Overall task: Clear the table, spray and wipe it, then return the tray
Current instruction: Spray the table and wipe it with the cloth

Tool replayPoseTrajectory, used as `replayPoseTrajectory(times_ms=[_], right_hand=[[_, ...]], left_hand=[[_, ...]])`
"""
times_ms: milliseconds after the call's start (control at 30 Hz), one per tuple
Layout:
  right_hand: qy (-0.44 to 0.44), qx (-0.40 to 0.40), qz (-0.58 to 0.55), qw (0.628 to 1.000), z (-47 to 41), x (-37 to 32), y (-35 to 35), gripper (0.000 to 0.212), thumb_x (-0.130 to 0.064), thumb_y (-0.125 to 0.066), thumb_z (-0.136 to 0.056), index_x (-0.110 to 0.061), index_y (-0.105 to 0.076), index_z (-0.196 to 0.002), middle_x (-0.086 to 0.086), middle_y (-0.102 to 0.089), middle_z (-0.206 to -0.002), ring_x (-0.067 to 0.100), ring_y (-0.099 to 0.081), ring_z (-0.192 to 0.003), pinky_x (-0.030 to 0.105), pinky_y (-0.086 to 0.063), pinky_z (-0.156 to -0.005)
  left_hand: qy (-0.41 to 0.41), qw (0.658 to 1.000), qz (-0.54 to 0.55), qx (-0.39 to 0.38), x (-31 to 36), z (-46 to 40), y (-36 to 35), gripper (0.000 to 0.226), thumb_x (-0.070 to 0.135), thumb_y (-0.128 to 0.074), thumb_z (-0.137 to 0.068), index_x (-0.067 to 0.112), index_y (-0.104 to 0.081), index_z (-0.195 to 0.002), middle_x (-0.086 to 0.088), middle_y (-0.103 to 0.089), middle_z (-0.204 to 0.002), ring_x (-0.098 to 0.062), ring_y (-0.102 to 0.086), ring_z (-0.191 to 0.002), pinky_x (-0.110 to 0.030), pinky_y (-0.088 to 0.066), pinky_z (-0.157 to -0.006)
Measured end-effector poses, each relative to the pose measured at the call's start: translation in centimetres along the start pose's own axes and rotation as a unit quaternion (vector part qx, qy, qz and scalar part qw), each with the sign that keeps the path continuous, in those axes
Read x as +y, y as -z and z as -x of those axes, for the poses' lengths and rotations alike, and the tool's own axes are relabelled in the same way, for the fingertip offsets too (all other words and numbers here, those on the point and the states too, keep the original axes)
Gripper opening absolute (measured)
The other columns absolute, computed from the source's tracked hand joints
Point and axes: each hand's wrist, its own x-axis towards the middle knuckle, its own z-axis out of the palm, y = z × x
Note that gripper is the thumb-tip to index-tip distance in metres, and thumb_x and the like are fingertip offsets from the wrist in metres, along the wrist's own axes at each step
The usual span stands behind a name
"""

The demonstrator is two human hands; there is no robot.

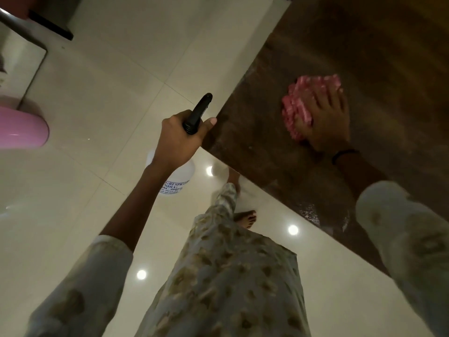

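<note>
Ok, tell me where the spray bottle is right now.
In the head view the spray bottle hangs left of centre, off the table and over the floor, gripped at its black neck by the left hand near the table's edge.

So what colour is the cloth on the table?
Pink, seen in the head view: the cloth lies under the right hand on the table.

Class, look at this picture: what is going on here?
A person is cleaning a dark brown table. The right hand presses a pink cloth flat on the tabletop. The left hand grips a white spray bottle by its black trigger head, held over the tiled floor beside the table's edge.
</note>
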Motion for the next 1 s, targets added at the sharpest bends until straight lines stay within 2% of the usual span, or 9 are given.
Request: replayPoseTrajectory(times_ms=[167, 233, 333, 467, 600, 700, 767, 867, 1000], right_hand=[[-0.042, 0.032, -0.016, 0.998, -8.0, -4.0, 1.1, 0.068, -0.06, -0.027, -0.091, -0.028, -0.019, -0.151, 0.007, -0.017, -0.159, 0.037, -0.012, -0.145, 0.055, -0.008, -0.117], [-0.026, 0.025, -0.004, 0.999, -8.9, -6.7, 0.9, 0.072, -0.062, -0.029, -0.09, -0.024, -0.021, -0.15, 0.012, -0.02, -0.158, 0.04, -0.016, -0.144, 0.056, -0.011, -0.117], [0.05, 0.047, 0.004, 0.998, -7.1, -10.8, 0.1, 0.071, -0.06, -0.038, -0.087, -0.019, -0.034, -0.145, 0.015, -0.035, -0.151, 0.04, -0.032, -0.138, 0.057, -0.023, -0.113], [0.139, 0.06, -0.068, 0.986, -1.4, -15.5, -2.4, 0.057, -0.053, -0.046, -0.089, -0.019, -0.047, -0.135, 0.01, -0.048, -0.143, 0.033, -0.038, -0.136, 0.055, -0.023, -0.114], [0.275, -0.021, -0.033, 0.961, 3.3, -14.3, -4.1, 0.063, -0.057, -0.04, -0.089, -0.028, -0.037, -0.145, 0.004, -0.033, -0.153, 0.031, -0.023, -0.144, 0.055, -0.018, -0.115], [0.322, -0.016, 0.005, 0.947, 3.1, -9.5, -3.6, 0.07, -0.062, -0.037, -0.088, -0.028, -0.027, -0.148, 0.005, -0.024, -0.157, 0.03, -0.017, -0.146, 0.052, -0.012, -0.118], [0.252, 0.002, -0.01, 0.968, 2.0, -6.0, -2.6, 0.068, -0.061, -0.035, -0.09, -0.025, -0.029, -0.148, 0.006, -0.027, -0.156, 0.031, -0.019, -0.145, 0.052, -0.012, -0.118], [0.058, -0.001, -0.021, 0.998, 1.0, -1.9, -1.0, 0.071, -0.064, -0.023, -0.09, -0.025, -0.025, -0.149, 0.007, -0.022, -0.158, 0.033, -0.013, -0.146, 0.055, -0.005, -0.118], [-0.159, 0.012, -0.048, 0.986, 4.0, -2.5, -1.5, 0.069, -0.061, -0.024, -0.09, -0.03, -0.014, -0.151, 0.005, -0.011, -0.16, 0.032, -0.005, -0.147, 0.065, 0.004, -0.112]], left_hand=[[0.022, 0.999, 0.028, 0.004, 1.3, -1.0, -0.1, 0.032, 0.038, -0.065, -0.085, 0.008, -0.057, -0.078, 0.003, -0.047, -0.055, -0.013, -0.046, -0.047, -0.023, -0.042, -0.054], [0.025, 0.999, 0.027, 0.008, 1.7, -1.5, 0.0, 0.03, 0.037, -0.065, -0.085, 0.009, -0.056, -0.077, 0.003, -0.047, -0.055, -0.013, -0.046, -0.048, -0.022, -0.042, -0.054], [0.027, 0.999, 0.03, 0.016, 2.1, -2.0, 0.2, 0.033, 0.038, -0.065, -0.085, 0.009, -0.055, -0.076, 0.0, -0.045, -0.055, -0.019, -0.045, -0.05, -0.03, -0.042, -0.056], [0.026, 0.999, 0.042, 0.02, 2.7, -2.6, 0.4, 0.034, 0.037, -0.066, -0.085, 0.007, -0.055, -0.074, 0.0, -0.045, -0.052, -0.021, -0.045, -0.048, -0.036, -0.044, -0.055], [0.015, 0.999, 0.033, 0.004, 3.7, -3.0, 0.2, 0.033, 0.038, -0.064, -0.085, 0.01, -0.053, -0.073, 0.002, -0.047, -0.052, -0.017, -0.047, -0.047, -0.034, -0.045, -0.059], [0.003, 0.999, 0.03, -0.018, 4.5, -3.1, -0.3, 0.029, 0.038, -0.065, -0.085, 0.011, -0.056, -0.078, 0.006, -0.048, -0.054, -0.011, -0.048, -0.048, -0.022, -0.042, -0.057], [-0.007, 0.999, 0.028, -0.032, 5.2, -3.4, -0.8, 0.028, 0.037, -0.065, -0.085, 0.01, -0.057, -0.08, 0.007, -0.049, -0.056, -0.008, -0.048, -0.048, -0.017, -0.04, -0.057], [-0.025, 0.998, 0.044, -0.046, 6.1, -3.7, -1.5, 0.027, 0.036, -0.066, -0.084, 0.01, -0.058, -0.084, 0.007, -0.051, -0.06, -0.003, -0.05, -0.048, -0.011, -0.04, -0.057], [-0.057, 0.994, 0.072, -0.055, 7.2, -3.9, -2.4, 0.025, 0.033, -0.067, -0.084, 0.011, -0.058, -0.089, 0.008, -0.053, -0.065, -0.001, -0.053, -0.052, -0.009, -0.041, -0.059]])
